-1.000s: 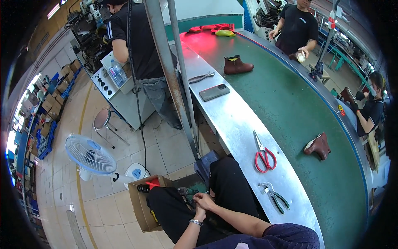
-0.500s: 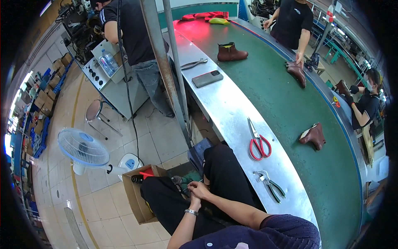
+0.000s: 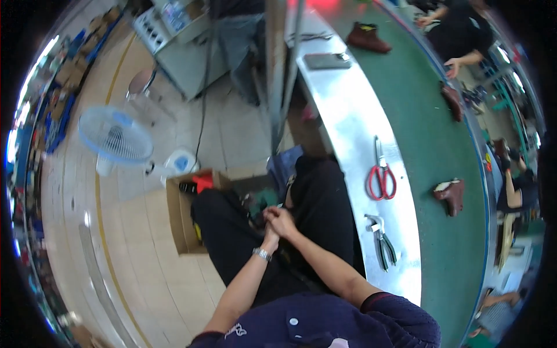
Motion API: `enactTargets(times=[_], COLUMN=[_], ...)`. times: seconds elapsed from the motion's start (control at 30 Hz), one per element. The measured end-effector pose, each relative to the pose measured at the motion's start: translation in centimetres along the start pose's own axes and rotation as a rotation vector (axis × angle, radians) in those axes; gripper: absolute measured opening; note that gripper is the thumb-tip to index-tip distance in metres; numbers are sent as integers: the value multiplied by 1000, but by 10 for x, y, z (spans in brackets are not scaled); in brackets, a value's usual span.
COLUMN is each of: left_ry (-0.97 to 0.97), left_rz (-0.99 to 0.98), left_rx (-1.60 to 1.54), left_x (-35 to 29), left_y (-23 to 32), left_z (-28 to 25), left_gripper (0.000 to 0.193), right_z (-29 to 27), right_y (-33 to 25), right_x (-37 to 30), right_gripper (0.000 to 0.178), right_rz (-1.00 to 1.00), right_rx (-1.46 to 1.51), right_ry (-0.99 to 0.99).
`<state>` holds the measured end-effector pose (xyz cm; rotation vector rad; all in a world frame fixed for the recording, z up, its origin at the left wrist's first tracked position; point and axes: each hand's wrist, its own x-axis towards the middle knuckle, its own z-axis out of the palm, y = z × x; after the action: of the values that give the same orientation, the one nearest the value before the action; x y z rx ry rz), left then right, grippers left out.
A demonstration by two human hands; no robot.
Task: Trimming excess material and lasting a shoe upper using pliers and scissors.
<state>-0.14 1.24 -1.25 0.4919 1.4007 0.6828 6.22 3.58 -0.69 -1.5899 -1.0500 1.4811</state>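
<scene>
My hands are clasped together over my lap, between my knees. My left hand (image 3: pixel 270 234), with a metal-banded watch (image 3: pixel 262 253) at its wrist, lies under and beside my right hand (image 3: pixel 282 221). The fingers of both are closed, and no object shows in them. On the metal bench to my right, untouched, lie red-handled scissors (image 3: pixel 381 181) and, nearer me, dark-handled pliers (image 3: pixel 384 250). A brown ankle boot (image 3: pixel 451 197) lies on its side on the green belt beyond.
By my left knee stands an open cardboard box (image 3: pixel 180 232), with a white-and-blue fan (image 3: pixel 116 136) behind it. A phone (image 3: pixel 328 61) lies farther up the bench near a metal post (image 3: pixel 276 75). Another boot (image 3: pixel 368 37) stands on the belt; a co-worker (image 3: pixel 464 32) is across it.
My view has turned, so the bench and belt sit differently in the picture. My hands remain clasped. The co-worker's hand across the belt has come away from a brown boot.
</scene>
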Motion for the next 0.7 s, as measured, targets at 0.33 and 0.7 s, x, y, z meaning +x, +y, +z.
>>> enactTargets(times=[0.33,0.7], left_ry=[-49,-169], left_rz=[-3,42], left_rx=[-29,66], left_x=[-14,25], left_y=[17,-52], left_z=[-1,-18], left_gripper=[34,37], right_z=[-5,-2], right_y=[-19,-19], right_x=[-7,-6], right_gripper=[22,24], right_rz=[33,126], right_rx=[-136,12], right_ry=[-25,-65])
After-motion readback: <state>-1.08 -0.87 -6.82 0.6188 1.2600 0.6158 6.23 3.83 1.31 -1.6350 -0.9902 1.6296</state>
